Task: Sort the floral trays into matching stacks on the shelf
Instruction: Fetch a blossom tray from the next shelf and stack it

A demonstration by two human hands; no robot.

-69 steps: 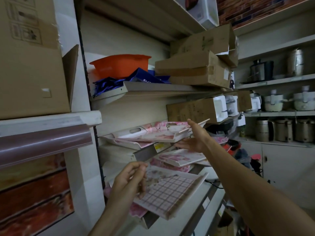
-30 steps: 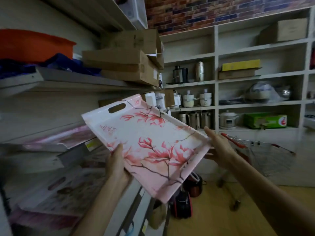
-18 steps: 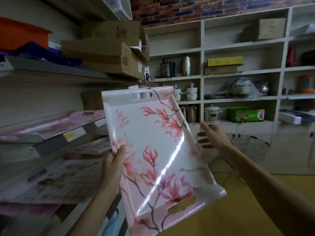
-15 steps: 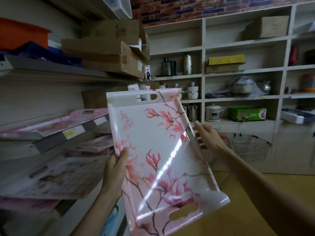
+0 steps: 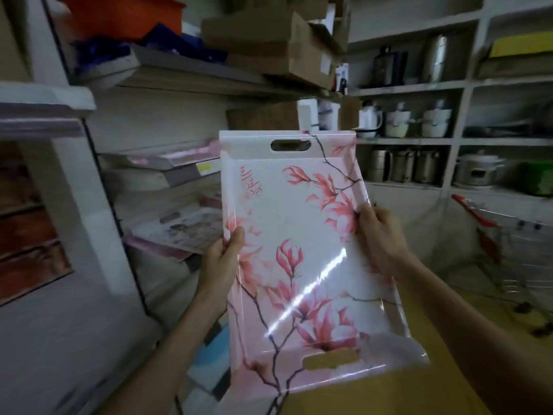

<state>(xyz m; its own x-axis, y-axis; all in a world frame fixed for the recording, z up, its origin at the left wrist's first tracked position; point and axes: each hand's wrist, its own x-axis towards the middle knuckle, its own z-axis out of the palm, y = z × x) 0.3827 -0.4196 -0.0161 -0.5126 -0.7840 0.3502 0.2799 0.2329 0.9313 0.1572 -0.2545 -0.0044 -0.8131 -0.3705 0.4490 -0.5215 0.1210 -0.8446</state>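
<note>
A white tray with pink magnolia flowers stands nearly upright in front of me, its face toward the camera and a cut-out handle at top and bottom. My left hand grips its left rim, thumb on the face. My right hand grips its right rim. On the shelves to the left lie other floral trays: pink ones on the upper shelf and a checked floral tray on a pink stack lower down.
Cardboard boxes and an orange tub sit on the shelf overhead. Pots and cookers fill the back wall shelves. A shopping cart with a red handle stands at the right.
My right hand came back to the tray and now grips its right rim. The tray moved to the centre and stands more upright. The view swung left toward the shelves.
</note>
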